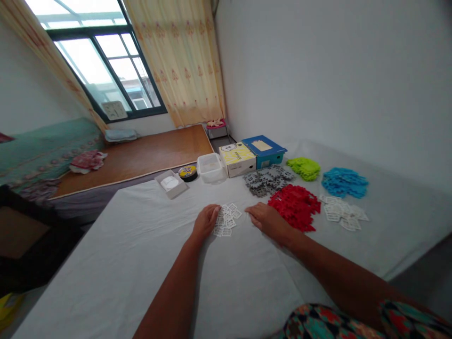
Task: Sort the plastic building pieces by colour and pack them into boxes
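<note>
A small spread of flat white lattice pieces (226, 220) lies on the white-covered table (148, 263). At its left edge rests my left hand (206, 221), fingers together and closed; whatever they hold, if anything, is too small to make out. My right hand (263, 216) lies just right of the spread, fingertips on the cloth, fingers pressed together, with any small thing in them hidden. Beside that hand sits a pile of red pieces (296, 207). Behind it are grey pieces (266, 180). Farther right are green pieces (303, 168), blue pieces (344, 181) and more white lattice pieces (344, 213).
Along the table's back stand a white open box (172, 184), a round black and yellow tin (188, 173), a clear plastic tub (211, 168), a yellow and white box (238, 159) and a blue box (264, 149). A wall rises on the right.
</note>
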`<state>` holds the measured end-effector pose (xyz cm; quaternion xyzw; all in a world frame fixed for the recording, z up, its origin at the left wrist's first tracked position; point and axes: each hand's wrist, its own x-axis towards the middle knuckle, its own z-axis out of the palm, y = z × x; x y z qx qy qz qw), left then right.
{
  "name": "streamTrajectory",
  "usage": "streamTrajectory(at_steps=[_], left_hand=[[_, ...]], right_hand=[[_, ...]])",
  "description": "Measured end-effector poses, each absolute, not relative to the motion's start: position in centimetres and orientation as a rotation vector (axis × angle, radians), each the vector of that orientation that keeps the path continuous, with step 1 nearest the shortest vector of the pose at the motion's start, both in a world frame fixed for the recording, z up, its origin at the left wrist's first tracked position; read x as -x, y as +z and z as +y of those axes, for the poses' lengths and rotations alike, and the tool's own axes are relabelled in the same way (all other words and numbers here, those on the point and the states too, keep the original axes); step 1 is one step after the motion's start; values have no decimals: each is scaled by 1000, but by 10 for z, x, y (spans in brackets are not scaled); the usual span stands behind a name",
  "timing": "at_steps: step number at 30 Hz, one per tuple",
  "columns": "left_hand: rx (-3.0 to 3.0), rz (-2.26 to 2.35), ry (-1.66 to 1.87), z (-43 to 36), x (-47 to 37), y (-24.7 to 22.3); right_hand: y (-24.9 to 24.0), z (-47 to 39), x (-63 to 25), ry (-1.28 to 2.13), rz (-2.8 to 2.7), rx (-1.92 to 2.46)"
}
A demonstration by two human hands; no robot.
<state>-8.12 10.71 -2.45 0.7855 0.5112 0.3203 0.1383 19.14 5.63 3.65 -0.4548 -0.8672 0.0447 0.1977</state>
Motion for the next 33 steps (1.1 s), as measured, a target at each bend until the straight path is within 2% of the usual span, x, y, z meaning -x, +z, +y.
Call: streamTrajectory(at_steps=[5, 9, 13, 16, 21, 23, 26, 33], left_hand=[[-2344, 1469, 885, 109, 82, -23], [-2366, 1474, 864, 110, 81, -22], [-2349, 1484, 883, 109, 80, -21], [-2328, 1483, 889, 107, 78, -20], [-2281, 1497, 906, 104, 78, -22], [-2236, 1523, 926, 103, 78, -23], [-2165, 1541, 951, 100, 78, -23], [-2105, 1567, 954, 99, 77, -19]], right_hand=[[53, 62, -306, -122, -1980, 1592], [27, 49, -409, -192, -1831, 1993], [11, 43, -450, -308, -1838, 2049], [29, 52, -419, -427, -1848, 1870], [60, 63, -274, -1, -2244, 1276], [56, 58, -213, 140, -2462, 1099], [37, 51, -149, 167, -2682, 970], [8, 81, -127, 254, -2665, 937]])
